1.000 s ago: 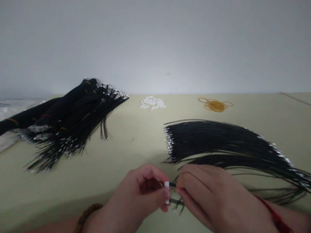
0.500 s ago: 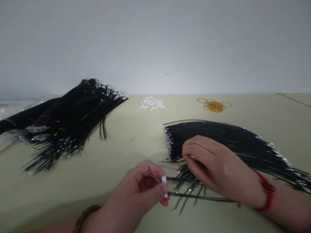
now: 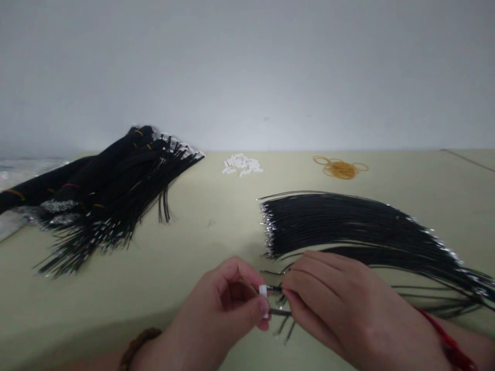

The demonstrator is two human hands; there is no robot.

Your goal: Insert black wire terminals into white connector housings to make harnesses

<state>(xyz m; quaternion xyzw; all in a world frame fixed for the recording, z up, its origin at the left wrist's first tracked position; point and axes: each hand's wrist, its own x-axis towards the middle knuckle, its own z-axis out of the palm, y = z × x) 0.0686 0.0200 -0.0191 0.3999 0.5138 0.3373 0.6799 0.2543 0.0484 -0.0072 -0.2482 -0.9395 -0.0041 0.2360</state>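
Note:
A small white connector housing (image 3: 263,292) is pinched between the thumb and fingers of my left hand (image 3: 222,309). Short lengths of black wire (image 3: 279,312) run from its right side toward my other hand. My right hand (image 3: 332,299) is closed on a black wire (image 3: 275,289), whose bare metal tip is at the connector's right edge; I cannot tell whether it is inside. Beneath and behind that hand lie loose black wires, partly hidden. Just beyond it spreads a flat sheaf of black wires (image 3: 328,219) with silvery terminals at its left end.
Thick bundles of black wires (image 3: 108,175), tied with bands, lie at the left. A small pile of white connector housings (image 3: 242,164) sits at the back centre. Right of it is a heap of yellow rubber bands (image 3: 341,168). A pale wall (image 3: 247,77) rises behind the table.
My right hand has moved from the edge of the wire sheaf down and left to the connector, bringing a wire to it. My left hand has stayed nearly in place.

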